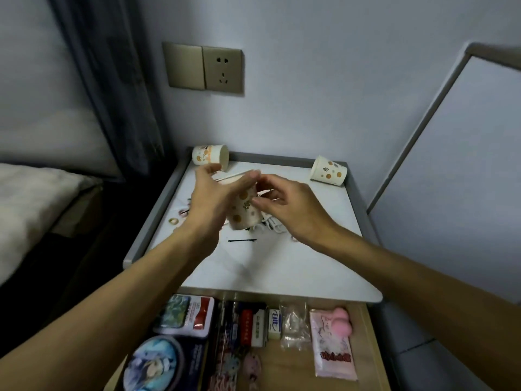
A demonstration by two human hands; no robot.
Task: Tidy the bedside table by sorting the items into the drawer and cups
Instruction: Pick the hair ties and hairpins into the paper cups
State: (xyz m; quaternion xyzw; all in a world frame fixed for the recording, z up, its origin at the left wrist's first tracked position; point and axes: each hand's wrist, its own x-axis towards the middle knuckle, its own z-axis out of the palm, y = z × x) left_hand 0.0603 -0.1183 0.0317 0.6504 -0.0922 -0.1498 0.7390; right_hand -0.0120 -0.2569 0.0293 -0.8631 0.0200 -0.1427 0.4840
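A flowered paper cup (244,211) stands tilted in the middle of the white bedside table top (282,266). My left hand (210,200) lies against the cup's left side with fingers stretched out and blurred, thumb apart. My right hand (284,204) is at the cup's mouth, thumb on its rim, fingers curled and pinching what looks like a thin hairpin (272,193). A second cup (210,154) lies on its side at the back left, and a third cup (328,170) sits tilted at the back right. A black hairpin (242,240) lies loose in front of the middle cup.
Cotton swabs (228,176), small hair ties (173,221) and a white tangled cord (272,227) lie on the top. Below, the open drawer (372,348) holds tins, small boxes, a plastic bag and a pink tissue pack (332,345). A bed is on the left, a wall socket (222,69) behind.
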